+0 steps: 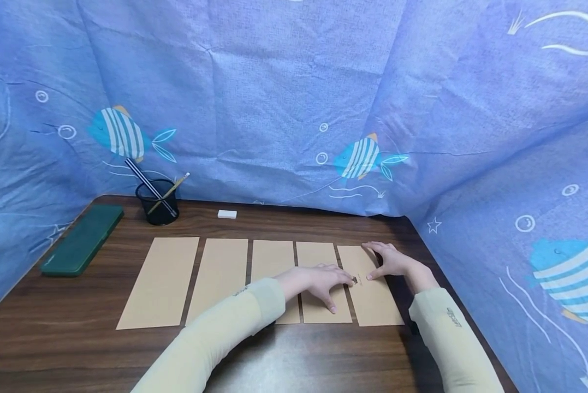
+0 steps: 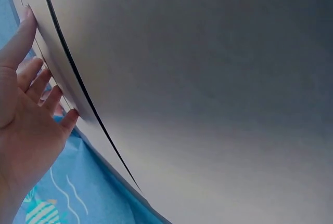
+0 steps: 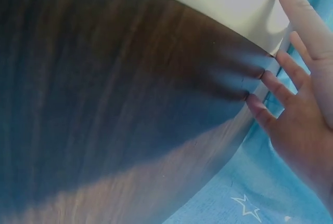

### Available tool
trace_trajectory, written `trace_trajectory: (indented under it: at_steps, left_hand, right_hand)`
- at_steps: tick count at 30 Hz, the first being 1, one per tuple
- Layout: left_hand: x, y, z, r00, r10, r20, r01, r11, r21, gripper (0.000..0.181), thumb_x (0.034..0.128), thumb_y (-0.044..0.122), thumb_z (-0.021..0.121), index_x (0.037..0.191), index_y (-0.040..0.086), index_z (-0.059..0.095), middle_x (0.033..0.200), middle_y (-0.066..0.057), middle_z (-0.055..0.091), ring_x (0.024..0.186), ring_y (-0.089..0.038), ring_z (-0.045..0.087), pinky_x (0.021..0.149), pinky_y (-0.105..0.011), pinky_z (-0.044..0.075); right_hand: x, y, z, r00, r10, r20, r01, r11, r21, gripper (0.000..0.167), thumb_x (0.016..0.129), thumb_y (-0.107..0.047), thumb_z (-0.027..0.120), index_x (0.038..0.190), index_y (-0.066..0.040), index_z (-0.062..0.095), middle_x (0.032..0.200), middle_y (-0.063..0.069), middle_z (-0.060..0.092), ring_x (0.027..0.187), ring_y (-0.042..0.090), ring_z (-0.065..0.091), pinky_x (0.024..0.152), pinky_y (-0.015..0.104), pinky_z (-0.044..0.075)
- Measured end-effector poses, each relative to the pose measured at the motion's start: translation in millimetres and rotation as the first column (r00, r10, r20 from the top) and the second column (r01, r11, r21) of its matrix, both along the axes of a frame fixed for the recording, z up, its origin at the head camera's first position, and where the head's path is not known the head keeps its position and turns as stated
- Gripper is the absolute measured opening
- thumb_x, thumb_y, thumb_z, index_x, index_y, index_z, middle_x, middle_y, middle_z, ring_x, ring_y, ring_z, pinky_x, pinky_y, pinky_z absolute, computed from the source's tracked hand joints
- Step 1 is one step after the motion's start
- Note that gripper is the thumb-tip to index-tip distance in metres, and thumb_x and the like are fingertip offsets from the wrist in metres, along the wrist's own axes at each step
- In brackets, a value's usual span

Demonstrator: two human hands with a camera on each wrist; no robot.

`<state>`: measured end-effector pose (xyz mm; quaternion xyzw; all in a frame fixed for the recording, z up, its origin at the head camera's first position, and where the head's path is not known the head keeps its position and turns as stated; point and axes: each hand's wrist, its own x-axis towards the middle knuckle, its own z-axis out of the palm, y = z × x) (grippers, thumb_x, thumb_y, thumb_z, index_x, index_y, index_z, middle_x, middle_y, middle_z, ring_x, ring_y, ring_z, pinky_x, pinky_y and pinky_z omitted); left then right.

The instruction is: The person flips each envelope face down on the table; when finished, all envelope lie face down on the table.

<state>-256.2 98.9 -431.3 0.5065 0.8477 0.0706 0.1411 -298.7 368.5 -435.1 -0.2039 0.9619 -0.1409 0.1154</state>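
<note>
Several flat kraft-brown paper rectangles lie side by side in a row; whether they are booklets or single sheets I cannot tell. The rightmost kraft rectangle (image 1: 379, 308) bears a small dark print near its middle. My left hand (image 1: 320, 281) reaches across the row with spread fingers, its fingertips beside that print and its thumb over the neighbouring kraft rectangle (image 1: 318, 254). My right hand (image 1: 392, 261) rests at the right edge of the rightmost one, thumb on its surface. In the right wrist view, some fingertips (image 3: 255, 102) of that hand touch the wood beside the paper.
A black mesh pen cup (image 1: 158, 213) with a striped ruler-like stick and a pencil stands at the back left. Nearby are a green case (image 1: 83, 240) and a white eraser (image 1: 227, 214). Blue fish-print cloth (image 1: 274, 98) hangs behind and beside the wooden table (image 1: 313, 360).
</note>
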Motion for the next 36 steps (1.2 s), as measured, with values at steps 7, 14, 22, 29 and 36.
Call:
trace_trajectory:
  at_steps: [7,14,22,29,36]
  left_hand:
    - [-1.2,0.8,-1.5,1.000,-0.007,-0.017,0.007,1.000,-0.018,0.080,0.0736,0.048,0.075,0.142,0.023,0.042,0.150,0.007,0.034,0.138,-0.014,0.029,0.111,-0.037,0.026]
    - [-0.9,1.1,-1.2,1.000,-0.008,-0.015,0.007,0.999,-0.036,0.079,0.0744,0.048,0.074,0.142,0.024,0.042,0.151,0.008,0.033,0.139,-0.013,0.028,0.112,-0.036,0.026]
    - [-2.1,2.1,-2.2,1.000,-0.002,-0.008,0.001,0.999,-0.040,0.079,0.0746,0.047,0.074,0.142,0.024,0.042,0.151,0.008,0.032,0.139,-0.013,0.026,0.112,-0.035,0.025]
    - [-2.2,3.7,-0.6,1.000,0.015,0.008,-0.014,0.999,-0.040,0.079,0.0728,0.045,0.076,0.141,0.023,0.043,0.151,0.007,0.033,0.140,-0.015,0.026,0.112,-0.038,0.026]
    - [-1.0,5.5,-1.1,1.000,0.019,0.017,-0.018,1.000,-0.020,0.078,0.0712,0.044,0.078,0.139,0.025,0.045,0.150,0.006,0.033,0.139,-0.014,0.027,0.110,-0.038,0.028]
  right_hand:
    - [-7.1,0.7,-2.2,1.000,-0.011,-0.003,0.011,0.999,-0.047,0.087,0.068,-0.039,0.083,0.138,-0.006,0.044,0.139,0.025,0.038,0.125,0.048,0.033,0.097,0.064,0.032]
    - [-12.6,-1.6,-1.5,0.999,-0.038,0.017,0.041,0.975,-0.218,0.067,0.073,-0.015,0.081,0.131,-0.004,0.049,0.126,0.022,0.044,0.113,0.040,0.043,0.094,0.056,0.036]
    - [-11.3,3.9,-6.3,0.990,-0.108,0.094,0.134,0.927,-0.349,0.067,0.075,-0.003,0.077,0.134,-0.001,0.043,0.129,0.029,0.037,0.103,0.039,0.052,0.079,0.037,0.049]
    - [-7.4,6.5,-9.1,0.978,-0.121,0.168,0.183,0.882,-0.434,0.047,0.081,-0.002,0.071,0.124,0.002,0.054,0.124,0.024,0.052,0.087,0.021,0.053,0.069,0.027,0.048]
    - [-0.9,8.5,-4.6,0.944,-0.159,0.289,0.285,0.833,-0.474,0.042,0.085,0.000,0.063,0.126,0.005,0.053,0.127,0.025,0.050,0.086,0.015,0.054,0.069,0.031,0.052]
